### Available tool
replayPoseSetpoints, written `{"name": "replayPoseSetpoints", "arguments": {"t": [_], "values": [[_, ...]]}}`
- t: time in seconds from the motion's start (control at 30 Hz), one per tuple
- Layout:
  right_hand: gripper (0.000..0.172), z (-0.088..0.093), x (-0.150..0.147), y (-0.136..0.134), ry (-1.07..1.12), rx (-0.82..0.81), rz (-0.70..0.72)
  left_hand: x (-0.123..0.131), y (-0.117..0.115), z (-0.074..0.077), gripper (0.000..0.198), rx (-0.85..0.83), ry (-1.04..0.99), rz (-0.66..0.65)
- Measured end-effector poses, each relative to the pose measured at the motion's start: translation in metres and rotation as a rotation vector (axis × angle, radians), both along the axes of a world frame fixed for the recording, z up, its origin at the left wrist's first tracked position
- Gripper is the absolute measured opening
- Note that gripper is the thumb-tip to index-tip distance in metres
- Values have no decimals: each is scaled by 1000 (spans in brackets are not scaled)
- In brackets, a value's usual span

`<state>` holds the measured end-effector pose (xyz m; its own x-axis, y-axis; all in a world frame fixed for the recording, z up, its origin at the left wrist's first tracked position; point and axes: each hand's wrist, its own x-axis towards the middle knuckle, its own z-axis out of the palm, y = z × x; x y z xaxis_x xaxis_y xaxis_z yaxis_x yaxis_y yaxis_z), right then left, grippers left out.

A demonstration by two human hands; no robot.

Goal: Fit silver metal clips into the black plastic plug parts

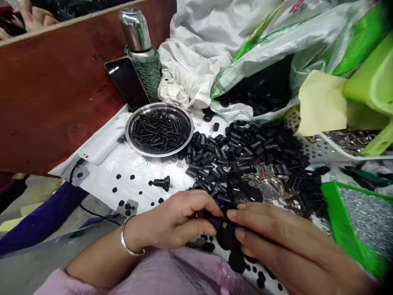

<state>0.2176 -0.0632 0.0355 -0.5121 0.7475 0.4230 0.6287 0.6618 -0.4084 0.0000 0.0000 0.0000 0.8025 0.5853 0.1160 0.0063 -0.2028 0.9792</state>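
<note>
Left hand (pixel 179 221): we pinch the black plug (pixel 225 239) by its stem.
Right hand (pixel 276 239): fingertips press its cap (axis lies hand to hand).

Pinched a matt black plastic part (pixel 223 234), faced a polished metal dish (pixel 159 154) at eleven o'clock, a glossy steel flask (pixel 136 30), crinkled white plastic sheeting (pixel 135 166), smooth reddish wood (pixel 52 94).
</note>
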Motion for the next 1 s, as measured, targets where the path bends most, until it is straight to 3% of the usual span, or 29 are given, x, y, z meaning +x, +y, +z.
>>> {"name": "replayPoseSetpoints", "arguments": {"t": [0.17,0.27,0.33,0.6,0.8,0.87,1.0], "values": [[31,6,3,8,-23,-72,71,-2,-3,-6,14,-422,-137,-21],[31,3,2,5,-28,-12,66,2,-7,-10,19,-696,-216,-89],[29,0,1,2,-60,42,52,4,-10,-12,24,-765,-241,-113],[35,-6,8,-6,-249,145,80,6,-10,-12,29,-717,-207,-125],[34,-7,6,-4,-224,66,50,9,-10,-12,30,-719,-138,-64],[35,-10,3,-2,-189,38,-2,10,-10,-12,25,-641,-129,-27],[29,-14,-1,1,-124,7,-101,11,-10,-12,16,-257,-29,72]]}}
